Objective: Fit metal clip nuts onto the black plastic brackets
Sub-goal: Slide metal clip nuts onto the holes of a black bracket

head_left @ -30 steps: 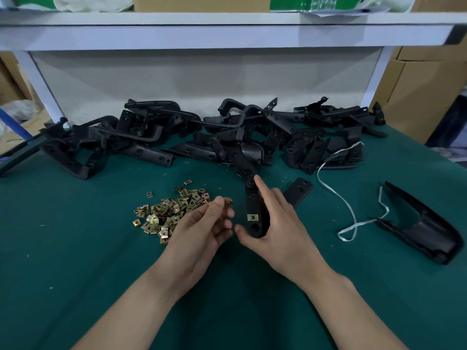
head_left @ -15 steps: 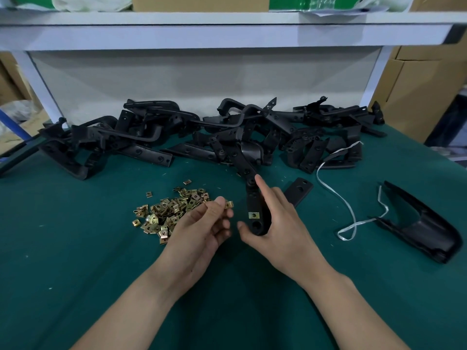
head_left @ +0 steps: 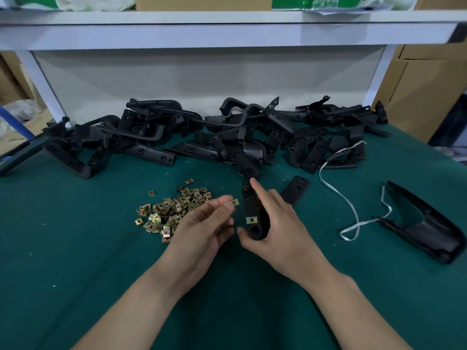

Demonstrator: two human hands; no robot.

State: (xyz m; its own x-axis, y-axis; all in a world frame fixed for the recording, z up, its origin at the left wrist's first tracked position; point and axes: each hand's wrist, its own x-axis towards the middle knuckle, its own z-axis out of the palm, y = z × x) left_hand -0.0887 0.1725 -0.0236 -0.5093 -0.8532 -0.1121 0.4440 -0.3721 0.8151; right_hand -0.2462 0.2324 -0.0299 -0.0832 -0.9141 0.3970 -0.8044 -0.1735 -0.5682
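Observation:
My right hand [head_left: 279, 226] grips a black plastic bracket [head_left: 252, 210] over the green mat, index finger laid along its upper edge. One brass clip nut [head_left: 251, 219] sits fitted on the bracket near its lower end. My left hand [head_left: 204, 227] pinches a loose clip nut [head_left: 235, 202] at its fingertips, just left of the bracket and apart from it. A heap of loose clip nuts [head_left: 171, 209] lies on the mat to the left of my left hand.
A long tangle of black brackets [head_left: 214, 137] stretches across the back of the green table [head_left: 75, 261]. A separate black cover [head_left: 427, 223] and a white strap [head_left: 351, 205] lie at the right. A white shelf frame [head_left: 227, 34] rises behind, cardboard boxes [head_left: 424, 92] beyond.
My left hand has lifted slightly with the pinched nut, moving it up beside the bracket. My right hand and the bracket have barely shifted.

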